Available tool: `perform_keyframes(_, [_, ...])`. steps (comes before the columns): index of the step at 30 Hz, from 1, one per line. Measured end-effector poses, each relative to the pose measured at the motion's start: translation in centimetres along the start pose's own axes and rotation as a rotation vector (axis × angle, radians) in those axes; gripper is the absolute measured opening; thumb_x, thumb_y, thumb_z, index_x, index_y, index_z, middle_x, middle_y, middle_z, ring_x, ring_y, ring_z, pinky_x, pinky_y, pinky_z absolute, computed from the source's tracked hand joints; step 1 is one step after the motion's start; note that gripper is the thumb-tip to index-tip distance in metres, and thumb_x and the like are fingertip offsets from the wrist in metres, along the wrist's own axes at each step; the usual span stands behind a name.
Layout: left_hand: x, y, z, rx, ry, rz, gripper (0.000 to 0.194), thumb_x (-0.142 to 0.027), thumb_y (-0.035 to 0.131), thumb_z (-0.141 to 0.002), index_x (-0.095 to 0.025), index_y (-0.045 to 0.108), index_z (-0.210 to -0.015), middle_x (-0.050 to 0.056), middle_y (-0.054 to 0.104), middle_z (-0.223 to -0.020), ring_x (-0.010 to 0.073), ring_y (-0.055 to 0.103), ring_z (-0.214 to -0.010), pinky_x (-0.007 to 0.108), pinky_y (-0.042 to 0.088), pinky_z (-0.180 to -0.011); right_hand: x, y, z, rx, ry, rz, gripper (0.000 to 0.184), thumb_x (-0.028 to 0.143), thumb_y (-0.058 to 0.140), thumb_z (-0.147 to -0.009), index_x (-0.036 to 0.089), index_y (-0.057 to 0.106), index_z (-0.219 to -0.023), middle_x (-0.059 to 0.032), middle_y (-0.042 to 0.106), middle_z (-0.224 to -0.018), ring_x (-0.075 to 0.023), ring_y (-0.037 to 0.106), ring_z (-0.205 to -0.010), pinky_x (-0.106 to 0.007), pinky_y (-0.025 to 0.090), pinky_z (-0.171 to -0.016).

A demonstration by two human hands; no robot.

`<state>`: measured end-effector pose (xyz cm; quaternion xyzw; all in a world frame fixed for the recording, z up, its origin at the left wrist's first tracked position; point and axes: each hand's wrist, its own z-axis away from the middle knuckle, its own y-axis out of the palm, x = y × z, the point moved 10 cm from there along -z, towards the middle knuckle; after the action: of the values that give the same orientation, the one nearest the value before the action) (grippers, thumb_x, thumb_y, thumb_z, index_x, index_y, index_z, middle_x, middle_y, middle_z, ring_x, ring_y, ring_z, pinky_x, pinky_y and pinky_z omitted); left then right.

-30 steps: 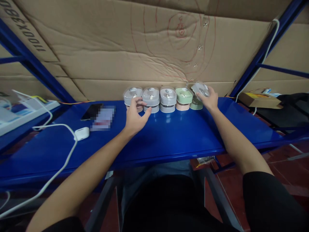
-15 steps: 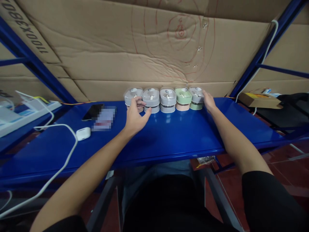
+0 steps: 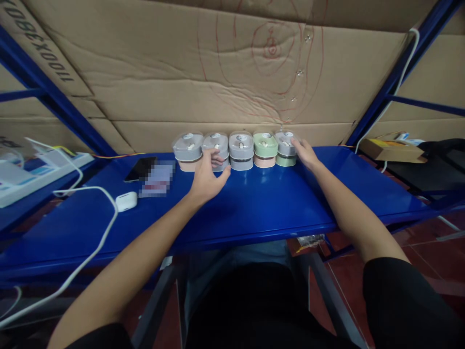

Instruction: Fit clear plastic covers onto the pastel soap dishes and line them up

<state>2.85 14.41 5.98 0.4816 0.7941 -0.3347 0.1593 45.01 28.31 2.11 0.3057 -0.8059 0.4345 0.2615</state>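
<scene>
Several small lidded containers stand in a row of two-high stacks against the cardboard. At the left end a grey container [image 3: 188, 147] sits on a pink one [image 3: 188, 165]. Two all-grey stacks follow, one of them with a grey top container [image 3: 241, 145]. Then comes a green container [image 3: 265, 144] on pink, and a grey container [image 3: 285, 145] on green at the right end. My right hand [image 3: 304, 153] lies against the right side of that end stack, fingers extended. In front of the second stack, my left hand [image 3: 209, 175] is held with loosely bent fingers and thumb apart, gripping nothing.
The containers stand on a blue metal shelf [image 3: 254, 203]. At left lie a dark phone [image 3: 141, 169], a white earbud case [image 3: 126, 201] and a white cable [image 3: 105, 232]. An open cardboard box [image 3: 390, 149] is at right. Behind rises a cardboard wall [image 3: 152, 72].
The whole row of stacks has shifted left along the shelf. My right hand has moved left with it; my left hand stays nearly in place, now in front of the second stack.
</scene>
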Motion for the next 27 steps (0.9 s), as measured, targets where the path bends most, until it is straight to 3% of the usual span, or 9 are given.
perform_keyframes(2, [0.0,0.0,0.0,0.006,0.0,0.005,0.054,-0.029,0.082,-0.087,-0.022,0.056,-0.134,0.01,0.076,-0.112,0.0271,0.077,-0.101,0.049,0.064,-0.095,0.5,-0.5,0.6,-0.009,0.049,0.033,0.119,0.103,0.053,-0.084,0.012,0.055,-0.16,-0.0296,0.066,-0.156,-0.0456,0.066,-0.145,-0.064,0.053,-0.122])
perform_keyframes(5, [0.0,0.1,-0.1,0.01,-0.001,0.009,0.054,-0.028,0.083,-0.087,-0.021,0.057,-0.134,0.01,0.076,-0.111,0.0267,0.077,-0.099,0.048,0.064,-0.094,3.6,-1.0,1.5,0.009,-0.139,0.16,0.145,0.104,0.075,-0.066,0.013,0.039,-0.174,-0.0317,0.043,-0.175,-0.0515,0.042,-0.165,-0.07,0.037,-0.135])
perform_keyframes(7, [0.0,0.1,-0.1,0.013,0.002,0.01,0.055,-0.028,0.083,-0.086,-0.021,0.057,-0.134,0.01,0.076,-0.111,0.0261,0.076,-0.098,0.047,0.064,-0.093,5.3,-0.7,2.1,0.062,-0.27,0.234,0.151,0.1,0.086,-0.059,0.018,0.037,-0.176,-0.029,0.032,-0.181,-0.0538,0.032,-0.17,-0.072,0.032,-0.137])
perform_keyframes(9, [0.0,0.2,-0.1,0.018,0.002,0.012,0.055,-0.028,0.083,-0.086,-0.021,0.057,-0.134,0.01,0.076,-0.111,0.0254,0.076,-0.096,0.047,0.064,-0.092,5.9,-0.3,2.5,0.107,-0.311,0.283,0.147,0.093,0.093,-0.057,0.021,0.041,-0.175,-0.0266,0.027,-0.184,-0.0563,0.031,-0.169,-0.073,0.032,-0.137])
perform_keyframes(13, [0.0,0.3,-0.1,0.032,-0.002,0.014,0.054,-0.028,0.082,-0.086,-0.022,0.057,-0.133,0.009,0.075,-0.111,0.0252,0.075,-0.096,0.046,0.064,-0.091,6.0,0.0,2.6,0.133,-0.302,0.307,0.13,0.076,0.099,-0.064,0.022,0.049,-0.171,-0.0252,0.036,-0.179,-0.0577,0.039,-0.165,-0.077,0.038,-0.134])
perform_keyframes(19, [-0.1,0.2,-0.1,0.025,0.0,0.032,0.052,-0.031,0.083,-0.085,-0.023,0.059,-0.13,0.008,0.074,-0.108,0.0243,0.074,-0.093,0.046,0.063,-0.089,7.0,-0.9,2.9,0.101,-0.323,0.318,0.099,0.058,0.091,-0.076,0.024,0.06,-0.164,-0.021,0.054,-0.169,-0.0526,0.057,-0.152,-0.074,0.049,-0.127])
perform_keyframes(24, [-0.1,0.0,-0.2,0.023,0.003,0.028,0.052,-0.031,0.083,-0.084,-0.023,0.059,-0.13,0.009,0.076,-0.109,0.0248,0.075,-0.094,0.046,0.063,-0.089,7.2,-4.6,2.6,-0.12,-0.25,0.314,0.078,0.054,0.079,-0.082,0.018,0.068,-0.151,-0.0226,0.071,-0.146,-0.0494,0.067,-0.138,-0.07,0.053,-0.122])
perform_keyframes(27, [-0.4,-0.1,-0.2,0.021,0.006,0.03,0.052,-0.031,0.083,-0.084,-0.022,0.059,-0.13,0.011,0.076,-0.11,0.0257,0.076,-0.095,0.047,0.064,-0.09,7.5,-7.5,2.6,-0.283,-0.233,0.258,0.076,0.057,0.072,-0.087,0.019,0.063,-0.153,-0.0209,0.072,-0.143,-0.0461,0.068,-0.135,-0.071,0.053,-0.12])
